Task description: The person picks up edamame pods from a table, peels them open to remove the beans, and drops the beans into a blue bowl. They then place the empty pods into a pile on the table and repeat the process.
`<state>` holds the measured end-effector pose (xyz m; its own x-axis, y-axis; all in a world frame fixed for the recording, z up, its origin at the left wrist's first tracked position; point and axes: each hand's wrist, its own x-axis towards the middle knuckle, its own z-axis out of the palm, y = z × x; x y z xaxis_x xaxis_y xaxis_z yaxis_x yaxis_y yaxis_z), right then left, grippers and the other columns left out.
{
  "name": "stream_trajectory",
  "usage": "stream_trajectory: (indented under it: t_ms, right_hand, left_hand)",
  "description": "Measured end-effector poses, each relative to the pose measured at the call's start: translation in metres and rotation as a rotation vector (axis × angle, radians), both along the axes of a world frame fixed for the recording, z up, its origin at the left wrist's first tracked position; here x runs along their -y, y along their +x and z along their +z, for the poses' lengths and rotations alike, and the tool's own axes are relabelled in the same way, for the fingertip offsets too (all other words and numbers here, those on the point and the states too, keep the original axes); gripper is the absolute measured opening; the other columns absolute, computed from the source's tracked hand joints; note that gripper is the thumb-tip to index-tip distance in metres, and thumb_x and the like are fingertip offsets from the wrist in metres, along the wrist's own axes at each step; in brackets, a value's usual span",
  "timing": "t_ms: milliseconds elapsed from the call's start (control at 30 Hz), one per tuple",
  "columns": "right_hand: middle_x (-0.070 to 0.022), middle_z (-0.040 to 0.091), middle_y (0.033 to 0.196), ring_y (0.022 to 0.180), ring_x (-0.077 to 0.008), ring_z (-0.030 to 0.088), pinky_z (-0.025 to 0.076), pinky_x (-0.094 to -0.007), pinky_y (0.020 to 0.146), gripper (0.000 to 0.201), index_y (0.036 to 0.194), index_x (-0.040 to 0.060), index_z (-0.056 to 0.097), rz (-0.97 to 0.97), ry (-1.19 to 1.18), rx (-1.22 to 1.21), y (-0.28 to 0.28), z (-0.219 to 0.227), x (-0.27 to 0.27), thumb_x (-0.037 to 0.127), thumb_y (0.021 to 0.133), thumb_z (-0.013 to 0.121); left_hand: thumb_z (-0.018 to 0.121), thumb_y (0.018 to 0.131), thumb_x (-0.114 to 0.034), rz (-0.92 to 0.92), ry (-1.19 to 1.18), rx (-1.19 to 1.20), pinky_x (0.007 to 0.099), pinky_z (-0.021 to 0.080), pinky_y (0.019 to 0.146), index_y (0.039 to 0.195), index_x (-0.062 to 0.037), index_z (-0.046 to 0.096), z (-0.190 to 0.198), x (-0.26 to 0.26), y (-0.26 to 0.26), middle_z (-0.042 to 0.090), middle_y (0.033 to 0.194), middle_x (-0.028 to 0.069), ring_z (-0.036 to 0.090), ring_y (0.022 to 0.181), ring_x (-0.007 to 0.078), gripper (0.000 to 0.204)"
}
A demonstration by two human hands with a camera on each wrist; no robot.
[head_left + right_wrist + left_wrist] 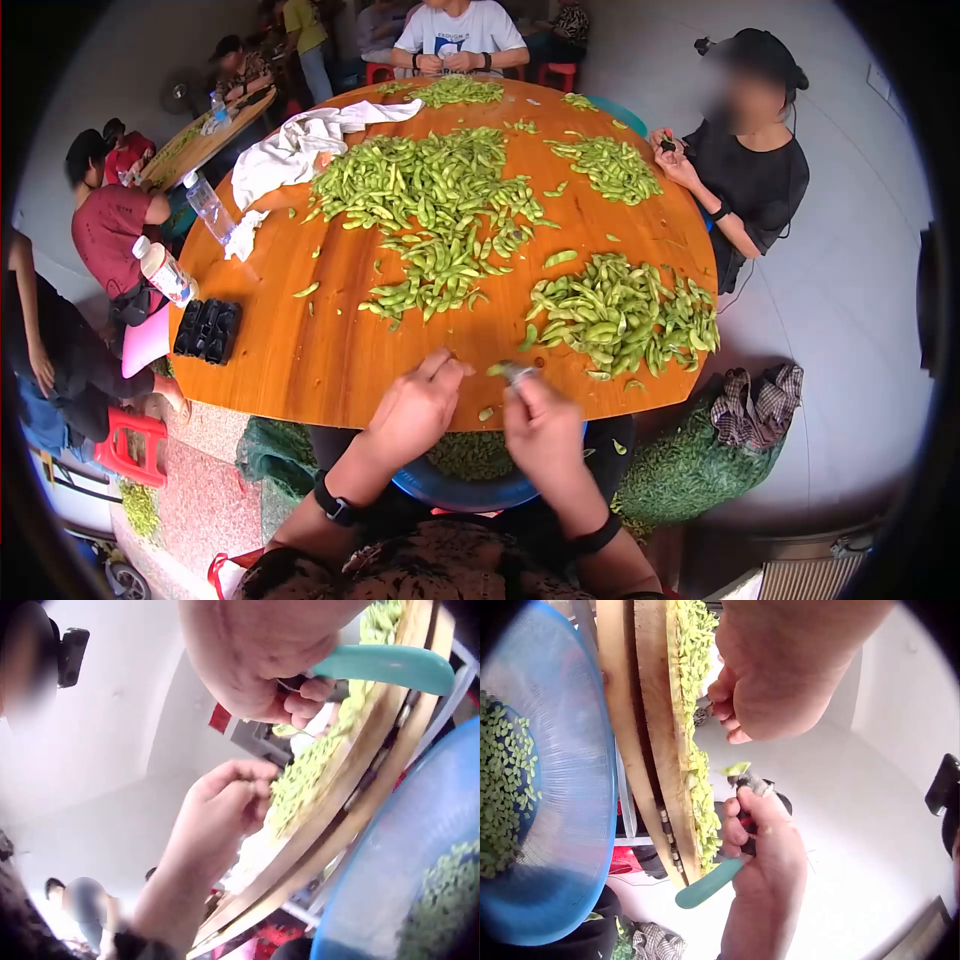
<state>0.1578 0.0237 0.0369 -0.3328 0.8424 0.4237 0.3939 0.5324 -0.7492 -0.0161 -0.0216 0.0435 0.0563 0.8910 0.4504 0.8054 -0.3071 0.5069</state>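
Note:
My right hand [545,430] grips a hand tool with a teal handle [709,885] and a grey metal head, its kind partly hidden by the fingers. A green edamame pod [737,769] is at the tool's tip, just over the near table edge. To its left is my left hand [415,405], fingers bent and thumb close to them; I cannot tell whether they pinch anything. Below both hands, a blue basin [592,787] holds shelled green beans [506,780]. One loose bean [486,413] lies on the wooden table [270,370] between the hands.
Pod heaps lie at the table's centre [420,190], right [620,315] and far right [605,168]. On the left are a white cloth [290,150], two bottles and a black tray [207,331]. People sit opposite and at right. A stuffed net sack [690,480] stands right.

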Motion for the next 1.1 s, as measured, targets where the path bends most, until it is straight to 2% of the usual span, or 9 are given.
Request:
stream_trajectory:
  t_ms: [100,233,300,433,633,867,967,1033,1100]
  right_hand:
    - [-0.0178,0.062,0.077,0.065,-0.0352,0.063,0.05,-0.043,0.056,0.017,0.098,0.0023,0.06,-0.176,0.198,0.244,0.024,0.003,-0.03,0.005,0.081,0.06]
    - [-0.0175,0.061,0.075,0.064,-0.0356,0.062,0.05,-0.0443,0.056,0.012,0.092,0.0017,0.058,-0.017,0.198,0.288,0.027,0.0,-0.019,0.005,0.081,0.059]
    - [-0.0156,0.061,0.075,0.062,-0.0344,0.062,0.051,-0.0428,0.054,0.012,0.092,0.0022,0.058,0.131,0.257,0.368,0.018,-0.009,-0.004,0.006,0.08,0.06]
    - [-0.0143,0.06,0.074,0.061,-0.0333,0.062,0.051,-0.0417,0.053,0.014,0.093,0.002,0.059,0.16,0.164,0.413,0.012,-0.003,0.023,0.006,0.079,0.06]
    - [-0.0154,0.06,0.075,0.063,-0.0338,0.063,0.051,-0.0415,0.053,0.017,0.098,0.001,0.06,0.209,0.103,0.371,0.012,0.0,0.02,0.006,0.082,0.059]
    - [-0.0185,0.062,0.079,0.067,-0.0385,0.062,0.05,-0.0451,0.058,0.015,0.1,0.0013,0.059,0.221,0.029,0.124,0.003,0.006,0.001,0.006,0.086,0.057]
    - [-0.0199,0.061,0.077,0.068,-0.0395,0.061,0.049,-0.0455,0.058,0.014,0.099,0.0016,0.058,0.187,-0.047,0.01,-0.005,0.011,-0.006,0.005,0.086,0.058]
    - [-0.0204,0.06,0.076,0.068,-0.04,0.061,0.048,-0.0454,0.058,0.013,0.098,0.0016,0.058,0.175,-0.048,-0.019,-0.011,0.013,-0.011,0.005,0.086,0.058]
    - [-0.0205,0.059,0.074,0.067,-0.0404,0.06,0.047,-0.0444,0.057,0.01,0.094,0.0009,0.056,0.205,-0.111,-0.115,-0.016,0.01,-0.014,0.006,0.086,0.059]
  left_hand:
    - [0.059,0.073,0.004,-0.086,-0.015,-0.109,0.0406,0.051,0.074,0.097,-0.0027,0.06,-0.001,0.013,0.004,0.059,0.089,0.0132,0.06,0.086,0.0338,0.025]
    - [0.062,0.071,0.002,-0.262,-0.009,-0.09,0.0384,0.048,0.085,0.096,-0.0065,0.064,0.001,0.021,0.012,0.061,0.098,0.0127,0.059,0.092,0.0297,0.027]
    - [0.063,0.07,0.002,-0.206,0.016,-0.089,0.0383,0.049,0.084,0.096,-0.0059,0.064,-0.006,0.016,0.002,0.061,0.102,0.0142,0.059,0.093,0.0304,0.026]
    - [0.058,0.074,0.005,0.34,0.079,-0.173,0.0413,0.051,0.079,0.099,0.0003,0.063,0.005,-0.016,-0.044,0.059,0.098,0.0164,0.058,0.093,0.0362,0.026]
    - [0.058,0.07,0.006,0.392,0.021,-0.41,0.042,0.053,0.072,0.093,0.0002,0.059,-0.017,-0.065,-0.091,0.055,0.102,0.0186,0.06,0.087,0.0379,0.024]
    - [0.059,0.072,0.007,0.487,-0.088,-0.256,0.0448,0.053,0.072,0.097,-0.001,0.061,0.003,-0.044,-0.071,0.063,0.098,0.0184,0.063,0.078,0.0402,0.026]
    - [0.061,0.081,0.003,0.298,-0.08,0.069,0.0372,0.053,0.069,0.104,-0.0008,0.062,0.008,-0.024,-0.04,0.068,0.093,0.012,0.067,0.074,0.0291,0.024]
    - [0.062,0.089,-0.003,0.018,-0.329,0.706,0.0273,0.05,0.064,0.108,0.0,0.062,0.003,-0.016,-0.022,0.068,0.089,0.0034,0.063,0.071,0.0133,0.019]
    - [0.063,0.091,-0.006,-0.069,-0.294,0.894,0.0204,0.046,0.061,0.107,-0.0008,0.063,-0.001,-0.012,-0.01,0.065,0.086,-0.0023,0.054,0.068,0.0039,0.016]
